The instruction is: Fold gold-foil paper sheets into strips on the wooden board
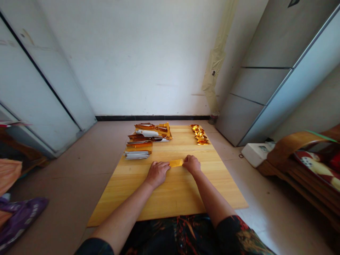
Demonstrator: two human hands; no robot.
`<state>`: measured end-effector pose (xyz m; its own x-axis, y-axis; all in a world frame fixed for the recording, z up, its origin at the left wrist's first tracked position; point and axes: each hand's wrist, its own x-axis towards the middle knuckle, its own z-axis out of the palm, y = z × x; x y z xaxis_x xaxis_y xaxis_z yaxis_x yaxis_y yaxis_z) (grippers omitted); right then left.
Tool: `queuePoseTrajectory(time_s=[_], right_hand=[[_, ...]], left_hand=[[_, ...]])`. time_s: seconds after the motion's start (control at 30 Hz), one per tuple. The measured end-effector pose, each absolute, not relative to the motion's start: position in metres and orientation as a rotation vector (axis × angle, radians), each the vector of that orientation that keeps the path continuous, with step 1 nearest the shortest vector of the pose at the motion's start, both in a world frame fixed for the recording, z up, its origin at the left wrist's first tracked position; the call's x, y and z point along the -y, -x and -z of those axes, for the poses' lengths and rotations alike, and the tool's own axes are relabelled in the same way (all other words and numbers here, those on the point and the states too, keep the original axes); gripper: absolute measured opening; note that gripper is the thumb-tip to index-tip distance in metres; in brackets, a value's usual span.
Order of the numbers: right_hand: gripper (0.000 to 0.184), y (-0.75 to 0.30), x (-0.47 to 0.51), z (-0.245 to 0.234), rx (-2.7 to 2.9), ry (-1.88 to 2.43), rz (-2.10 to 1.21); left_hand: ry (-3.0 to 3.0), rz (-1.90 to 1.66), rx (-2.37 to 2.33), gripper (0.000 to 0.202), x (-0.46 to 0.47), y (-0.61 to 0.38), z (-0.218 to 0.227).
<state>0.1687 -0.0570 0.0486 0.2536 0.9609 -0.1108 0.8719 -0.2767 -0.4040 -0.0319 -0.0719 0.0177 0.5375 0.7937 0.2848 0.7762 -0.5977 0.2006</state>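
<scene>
Paper strip (176, 163), all gold, sits between our two hands over the wooden table (172, 198). We hold one end in our left hand (158, 173) and pinch the other in our right hand (192, 164). We see paper stacks (140, 147) at back left, shiny gold pieces (199, 134) at back right.

Grey refrigerator (252, 83), right of my remote feed — white box (253, 154) near its foot, beside a wooden seat (281, 147) with patterned fabric (317, 166). White wall (143, 60), beige tape (219, 46), black skirting (156, 118). Purple bag (38, 204), lower left — I see lettering (29, 214).
</scene>
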Motion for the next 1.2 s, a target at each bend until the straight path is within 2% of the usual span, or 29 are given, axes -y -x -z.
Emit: queuePoseTrajectory(time_s=[0.23,0.37,0.53,0.87,1.03,1.2], right_hand=[[0.017,-0.186,0.052,-0.043,1.678,2.239,-0.486],[0.020,-0.181,0.052,-0.041,1.616,1.959,-0.438],[0.018,-0.152,0.052,-0.036,1.726,1.624,-0.747],[0.019,-0.146,0.049,-0.038,1.876,1.769,-0.704],[0.019,-0.145,0.049,-0.037,1.871,1.784,-0.704],[0.019,-0.144,0.049,-0.040,1.865,1.804,-0.721]], left_hand=[[-2.694,-0.519,-1.389,0.030,0.071,0.032,-0.019],[-2.688,-0.477,-1.390,0.029,0.072,0.030,-0.024],[-2.601,-0.479,-1.434,0.027,0.068,0.026,-0.032],[-2.217,-0.577,-1.852,0.013,0.054,0.009,-0.026],[-2.188,-0.512,-1.857,0.018,0.052,0.008,-0.024],[-2.124,-0.478,-1.862,0.011,0.049,0.009,-0.024]])
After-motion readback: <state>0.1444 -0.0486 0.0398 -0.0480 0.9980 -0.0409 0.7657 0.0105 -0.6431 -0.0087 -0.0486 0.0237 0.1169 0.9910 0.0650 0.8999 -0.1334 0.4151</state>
